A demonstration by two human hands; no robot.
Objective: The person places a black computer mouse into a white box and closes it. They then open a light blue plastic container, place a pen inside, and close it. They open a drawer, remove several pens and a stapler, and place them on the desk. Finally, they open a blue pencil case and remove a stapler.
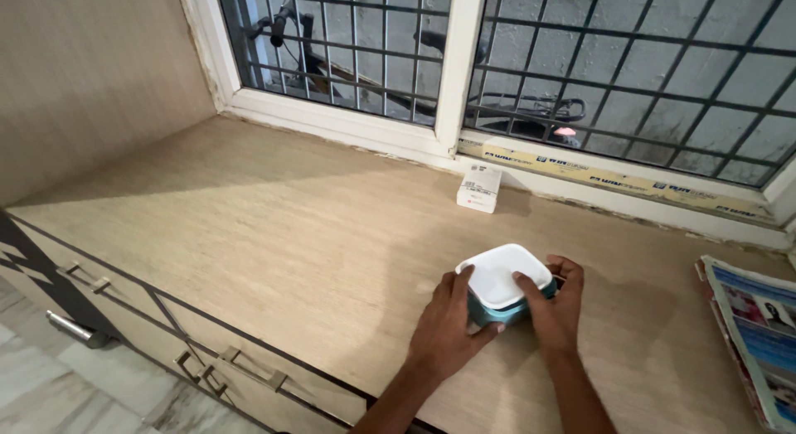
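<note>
Far left, below the front edge of the wooden counter (274, 227), are the drawer fronts with metal handles (249, 369); one bar handle projects further left over the marble floor.

Near the front edge of the counter, right of centre, sits a small square container (507, 291) with a teal body and a white lid with rounded corners. The lid is seated on the body; the contents cannot be seen.

The left hand (448, 330) lies against the container's left side, thumb up along the lid's left edge, fingers curled around the front left corner of the teal body. It is closed on the container.

The right hand (557, 305) lies against the right side, thumb on top of the lid near its right edge, fingers wrapped round the far right corner. It is also closed on the container. Both forearms enter from the front edge.

At the back edge of the counter, just in front of the window frame, stands a small white carton (480, 189), upright, with a printed label panel and a red mark low on its face. It is well apart from the container.

At the right edge lies a stack of newspapers (759, 343), flat, partly cut off by the view.
</note>
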